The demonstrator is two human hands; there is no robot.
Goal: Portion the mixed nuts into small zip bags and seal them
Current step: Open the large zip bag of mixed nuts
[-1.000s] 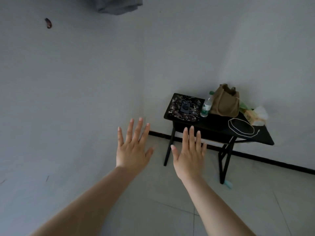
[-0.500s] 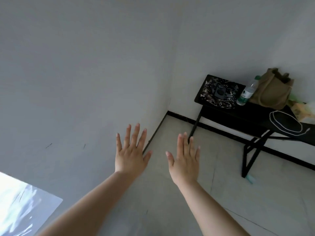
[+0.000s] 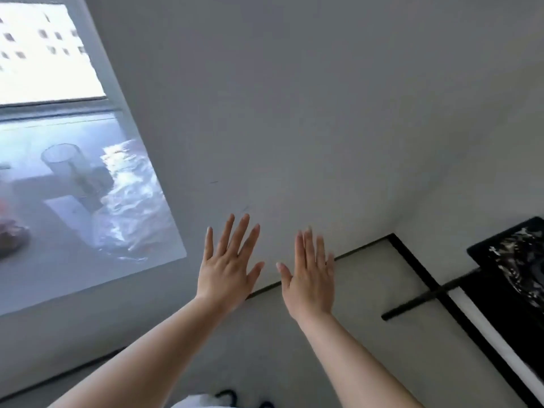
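My left hand (image 3: 228, 265) and my right hand (image 3: 310, 275) are held out in front of me, backs toward the camera, fingers straight and spread, holding nothing. They hover in the air before a grey wall, side by side and a little apart. No nuts or real zip bags are in view. A picture projected on the wall (image 3: 73, 178) at the left shows a clear glass and crinkled clear plastic on a surface.
A black folding table (image 3: 500, 278) with a dark patterned item on it reaches in from the right edge. A black skirting strip (image 3: 365, 245) runs along the foot of the wall. Pale floor tiles lie below my arms.
The view has swung left: the table with its bag and bottle slid toward the right edge and the projected picture now fills the left. Both hands stay spread and empty.
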